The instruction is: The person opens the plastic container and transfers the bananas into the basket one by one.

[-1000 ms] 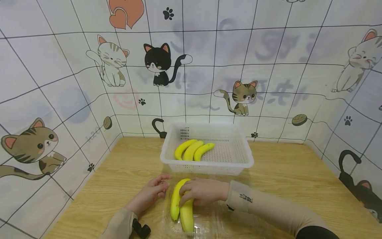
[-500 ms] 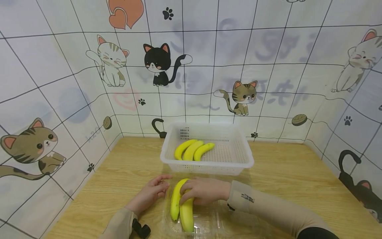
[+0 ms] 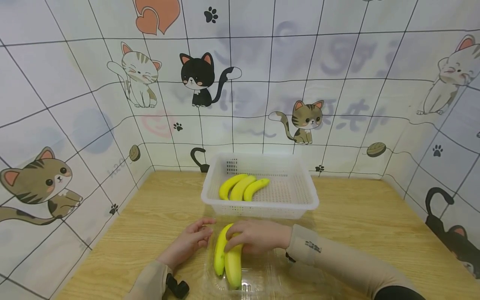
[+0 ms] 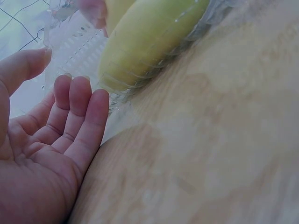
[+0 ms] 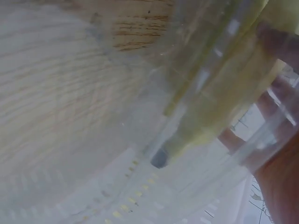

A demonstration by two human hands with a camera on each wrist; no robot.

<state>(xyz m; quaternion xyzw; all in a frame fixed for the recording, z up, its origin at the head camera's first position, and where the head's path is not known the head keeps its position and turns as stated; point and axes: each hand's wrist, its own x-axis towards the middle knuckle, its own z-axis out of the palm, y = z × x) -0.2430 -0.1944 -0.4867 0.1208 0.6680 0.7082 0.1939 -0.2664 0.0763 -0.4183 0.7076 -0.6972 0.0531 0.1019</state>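
Two yellow bananas lie side by side in a clear plastic container in the head view. My right hand (image 3: 256, 236) reaches in from the right and grips the right-hand banana (image 3: 233, 268) near its far end. To its left lies the other banana (image 3: 221, 250), partly behind my fingers. My left hand (image 3: 189, 243) rests on the table at the container's left side, palm up and fingers loosely bent, holding nothing. In the left wrist view its fingertips are close to the clear wall; contact is hard to tell. Through cloudy plastic, the right wrist view shows a banana (image 5: 224, 93).
Behind the container (image 3: 258, 275) stands a white perforated basket (image 3: 260, 207) holding three bananas (image 3: 243, 188). The clear lid (image 3: 300, 279) seems to lie under my right forearm. A cat-patterned wall covering (image 3: 247, 91) encloses the wooden table (image 3: 360, 216) at the back and sides.
The gripped banana has shifted slightly left and away from me, closer against the other banana, with my right hand moving along. My left hand stays in place.
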